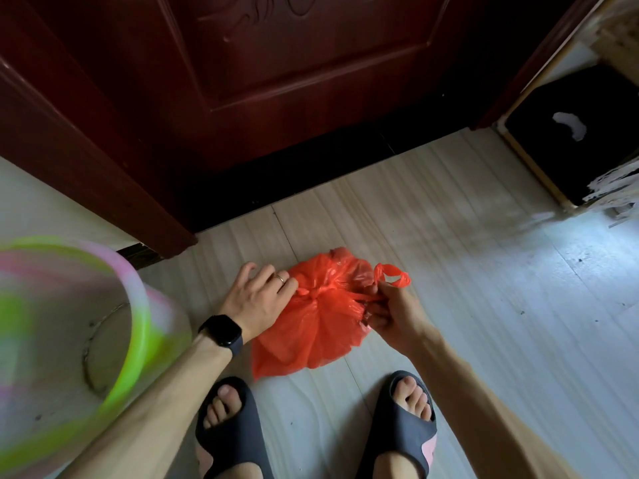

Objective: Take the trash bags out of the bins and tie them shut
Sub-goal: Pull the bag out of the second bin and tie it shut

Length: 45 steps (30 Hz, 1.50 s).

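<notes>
Left hand point(257, 297) and right hand point(394, 314) seemingly pinch bag point(311, 335).

Trash bag point(321, 326): orange-red throughout, slightly translucent. Bin point(136, 299): marbled swirl of pink, lime green and white. Door point(276, 81): dark red-brown, carved scroll relief. Floor point(466, 254): pale grey-beige planks, wood grain. Slippers point(231, 430): charcoal grey, pink patch at heel. Watch point(223, 330): black. Ring point(279, 279): silver.
</notes>
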Available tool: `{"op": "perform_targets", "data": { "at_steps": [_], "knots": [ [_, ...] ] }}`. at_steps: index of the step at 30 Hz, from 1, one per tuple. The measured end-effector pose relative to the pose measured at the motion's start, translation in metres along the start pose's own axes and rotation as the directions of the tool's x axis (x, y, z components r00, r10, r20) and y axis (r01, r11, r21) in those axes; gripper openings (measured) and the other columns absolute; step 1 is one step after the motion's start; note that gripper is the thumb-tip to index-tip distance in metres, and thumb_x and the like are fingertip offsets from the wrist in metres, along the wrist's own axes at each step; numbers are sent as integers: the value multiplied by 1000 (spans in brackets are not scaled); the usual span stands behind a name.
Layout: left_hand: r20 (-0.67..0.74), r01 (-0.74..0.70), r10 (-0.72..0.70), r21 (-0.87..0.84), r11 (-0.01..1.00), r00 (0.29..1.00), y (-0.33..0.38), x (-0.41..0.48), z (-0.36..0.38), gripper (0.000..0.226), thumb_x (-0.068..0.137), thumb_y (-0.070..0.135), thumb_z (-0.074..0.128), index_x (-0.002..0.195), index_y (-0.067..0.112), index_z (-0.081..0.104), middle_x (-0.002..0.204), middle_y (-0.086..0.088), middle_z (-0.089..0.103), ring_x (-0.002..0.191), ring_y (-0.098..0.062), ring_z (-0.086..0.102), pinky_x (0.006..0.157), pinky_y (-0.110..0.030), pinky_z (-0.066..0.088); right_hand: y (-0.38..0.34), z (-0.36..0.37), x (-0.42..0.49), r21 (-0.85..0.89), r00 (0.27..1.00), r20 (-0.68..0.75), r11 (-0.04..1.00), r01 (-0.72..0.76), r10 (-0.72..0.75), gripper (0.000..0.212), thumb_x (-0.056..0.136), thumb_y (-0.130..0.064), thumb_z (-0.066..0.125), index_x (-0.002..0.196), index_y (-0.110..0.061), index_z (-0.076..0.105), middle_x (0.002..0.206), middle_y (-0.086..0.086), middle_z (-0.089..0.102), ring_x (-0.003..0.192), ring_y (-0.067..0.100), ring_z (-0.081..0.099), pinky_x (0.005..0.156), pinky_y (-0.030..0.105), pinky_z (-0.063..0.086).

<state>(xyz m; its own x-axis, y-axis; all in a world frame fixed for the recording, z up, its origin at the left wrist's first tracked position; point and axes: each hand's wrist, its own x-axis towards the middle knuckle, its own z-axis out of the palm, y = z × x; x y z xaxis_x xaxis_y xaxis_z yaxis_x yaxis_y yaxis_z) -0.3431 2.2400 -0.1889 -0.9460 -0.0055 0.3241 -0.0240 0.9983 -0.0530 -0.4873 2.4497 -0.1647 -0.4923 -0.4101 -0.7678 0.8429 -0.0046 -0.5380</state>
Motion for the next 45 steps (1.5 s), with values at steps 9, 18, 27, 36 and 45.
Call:
{"op": "perform_targets", "data": {
  "at_steps": [9, 18, 27, 36, 45],
  "knots": [
    [365, 617, -612, -741, 264, 702, 41, 34, -46, 5, 92, 8, 60, 87, 10, 61, 83, 9, 69, 75, 3, 61, 72, -6, 40, 10, 5, -15, -178, 997, -82, 984, -17, 2, 30, 104, -33, 48, 85, -15, 64, 70, -2, 60, 52, 10, 48, 48, 22, 40],
    [182, 193, -147, -274, 942, 972, 26, 10, -19, 28, 80, 5, 68, 90, 19, 47, 79, -1, 58, 73, -26, 60, 53, -35, 51, -8, 16, -18, -87, 951, -289, 992, 93, -114, 29, 103, -20, 43, 77, -14, 53, 60, 1, 54, 40, 8, 43, 35, 21, 36],
    [300, 315, -231, -270, 910, 926, 30, 17, -45, 58, 83, 43, 53, 135, 16, 52, 141, -2, 51, 125, -22, 48, 102, -38, 44, 0, 28, -19, -457, 965, -152, 881, 124, -215, 24, 102, -30, 49, 91, -15, 62, 73, 7, 62, 52, 13, 49, 52, 29, 42],
    [533, 269, -99, -252, 930, 840, 80, 32, -2, 89, 80, 75, 39, 146, 15, 42, 154, -1, 40, 146, -19, 31, 119, -43, 21, -14, 39, -28, -561, 872, -162, 770, 304, -463, 36, 100, -31, 53, 68, -15, 53, 55, -3, 46, 54, 12, 43, 53, 30, 37],
    [570, 244, -99, -184, 952, 816, 76, 15, 9, 88, 72, 67, 40, 147, 21, 43, 155, 2, 39, 146, -21, 32, 110, -56, 36, 6, 26, -20, -640, 857, -191, 723, 261, -478, 37, 101, -31, 50, 66, -18, 51, 58, 1, 46, 56, 16, 42, 56, 35, 35]
  ]
}}
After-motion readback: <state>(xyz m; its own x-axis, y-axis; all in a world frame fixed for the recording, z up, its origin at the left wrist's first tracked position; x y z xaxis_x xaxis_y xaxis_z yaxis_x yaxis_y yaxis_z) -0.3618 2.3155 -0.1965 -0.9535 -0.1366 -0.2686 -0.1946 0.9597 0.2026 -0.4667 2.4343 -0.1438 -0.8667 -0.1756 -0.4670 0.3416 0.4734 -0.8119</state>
